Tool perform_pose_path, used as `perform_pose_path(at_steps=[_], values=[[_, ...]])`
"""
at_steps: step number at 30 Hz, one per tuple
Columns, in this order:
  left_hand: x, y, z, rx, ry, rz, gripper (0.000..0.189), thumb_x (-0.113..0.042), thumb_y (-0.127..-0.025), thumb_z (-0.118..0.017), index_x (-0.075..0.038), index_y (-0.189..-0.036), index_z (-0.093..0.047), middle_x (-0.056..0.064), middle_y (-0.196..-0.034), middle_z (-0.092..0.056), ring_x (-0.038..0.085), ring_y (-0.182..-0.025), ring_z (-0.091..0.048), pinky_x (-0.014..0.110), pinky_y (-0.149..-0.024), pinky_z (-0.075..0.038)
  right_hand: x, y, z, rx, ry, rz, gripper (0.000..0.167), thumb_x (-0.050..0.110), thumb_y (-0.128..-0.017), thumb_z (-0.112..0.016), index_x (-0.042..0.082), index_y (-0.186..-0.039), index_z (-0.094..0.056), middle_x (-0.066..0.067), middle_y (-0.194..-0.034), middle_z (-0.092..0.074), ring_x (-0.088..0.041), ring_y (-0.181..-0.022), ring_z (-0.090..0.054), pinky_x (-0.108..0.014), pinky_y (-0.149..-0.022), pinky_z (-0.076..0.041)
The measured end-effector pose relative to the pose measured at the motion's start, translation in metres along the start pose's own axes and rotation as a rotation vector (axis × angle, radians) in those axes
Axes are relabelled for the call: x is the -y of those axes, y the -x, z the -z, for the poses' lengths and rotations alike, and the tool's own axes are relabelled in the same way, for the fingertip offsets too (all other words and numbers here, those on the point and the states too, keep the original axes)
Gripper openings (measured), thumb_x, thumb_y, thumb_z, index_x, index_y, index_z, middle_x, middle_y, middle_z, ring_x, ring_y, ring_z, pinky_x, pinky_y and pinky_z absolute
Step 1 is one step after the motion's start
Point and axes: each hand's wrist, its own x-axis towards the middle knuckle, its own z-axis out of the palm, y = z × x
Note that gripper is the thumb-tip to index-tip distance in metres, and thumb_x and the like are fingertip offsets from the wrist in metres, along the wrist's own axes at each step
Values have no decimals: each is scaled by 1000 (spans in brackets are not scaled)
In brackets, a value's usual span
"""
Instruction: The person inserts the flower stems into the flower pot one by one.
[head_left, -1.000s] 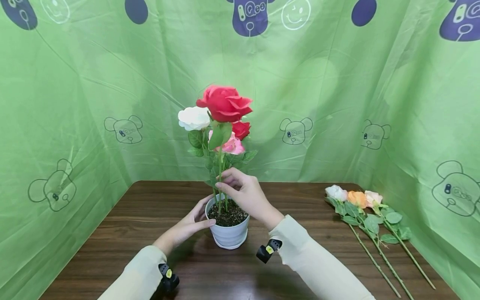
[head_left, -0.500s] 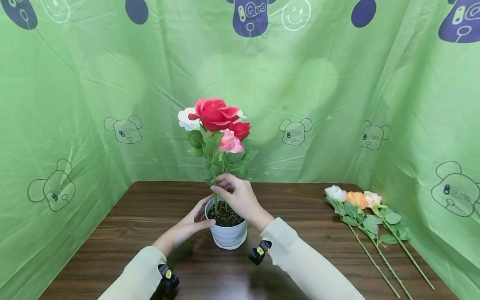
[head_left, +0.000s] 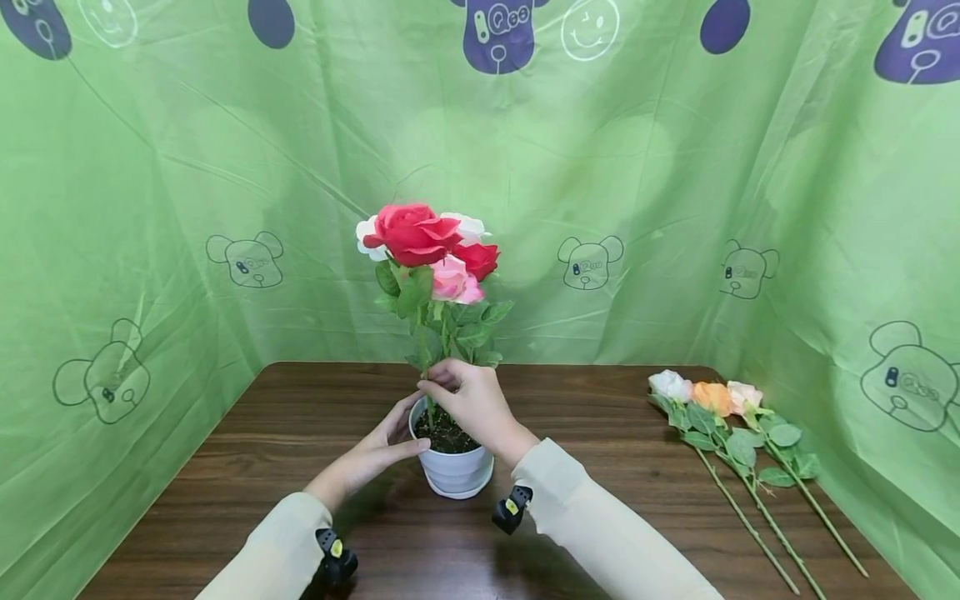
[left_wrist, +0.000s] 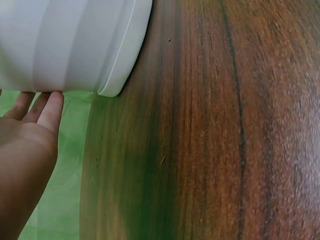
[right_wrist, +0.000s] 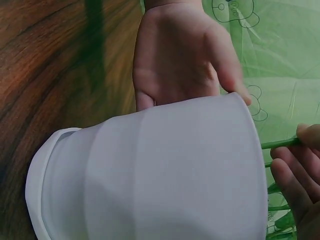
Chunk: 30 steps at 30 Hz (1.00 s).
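Note:
A white flower pot (head_left: 457,473) filled with dark soil (head_left: 447,435) stands upright on its saucer. My left hand (head_left: 375,450) holds the pot's left side, thumb at the rim and fingers along the wall. Just above the soil, my right hand (head_left: 476,408) pinches the green stem (right_wrist: 280,143) of a large red rose (head_left: 415,235). This stem goes down into the pot, near its left rim. Behind the large bloom stand a smaller red rose (head_left: 477,260), a pink rose (head_left: 456,281) and white flowers (head_left: 467,225), partly hidden. Their lower stems are mostly covered by my right hand.
On the right of the brown wooden table (head_left: 600,500) lie three loose roses: a white one (head_left: 670,385), an orange one (head_left: 711,398) and a peach one (head_left: 745,397). Green patterned cloth (head_left: 637,167) hangs around the table's back and sides.
My right hand has moved down and slightly left along with the large red rose, whose bloom now sits lower and further left. My left hand and the pot have hardly moved.

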Motion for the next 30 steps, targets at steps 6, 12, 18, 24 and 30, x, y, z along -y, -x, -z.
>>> perform_pose_path(at_steps=[6,12,18,24,30], values=[[1,0,0,-3,6,15,78,-19,-99,-63,-29,-160,-16,9,-165,-15,31,-149,-16,52,-114,-22,-4,3,-5,19,74,27,11,17,-95,-71,9,-100,-74,2,-90,-75,-3,-81,-69,-20,-73,-55],[-1,1,0,-9,4,22,78,-19,-99,-63,-30,-160,-16,7,-165,-14,31,-150,-14,53,-116,-21,-6,5,-8,16,94,24,12,18,-96,-70,9,-103,-73,1,-92,-75,-5,-83,-69,-20,-73,-55],[-2,1,0,-21,-18,39,79,-20,-99,-64,-27,-161,-15,11,-166,-13,34,-150,-13,56,-116,-19,-8,7,-10,-5,95,35,10,18,-95,-72,9,-98,-70,2,-89,-74,-5,-80,-68,-21,-73,-55],[-4,2,0,-24,-29,54,78,-22,-99,-64,-28,-160,-16,10,-165,-15,32,-150,-12,57,-116,-20,-11,9,-11,-34,97,39,9,17,-92,-76,12,-91,-68,5,-83,-72,-3,-73,-65,-21,-66,-53],[-5,3,-1,-26,-45,41,77,-23,-98,-64,-27,-160,-18,10,-163,-22,31,-149,-16,57,-114,-22,-14,11,-12,-58,133,35,15,17,-89,-78,15,-83,-65,7,-77,-68,-3,-69,-62,-21,-63,-52]])
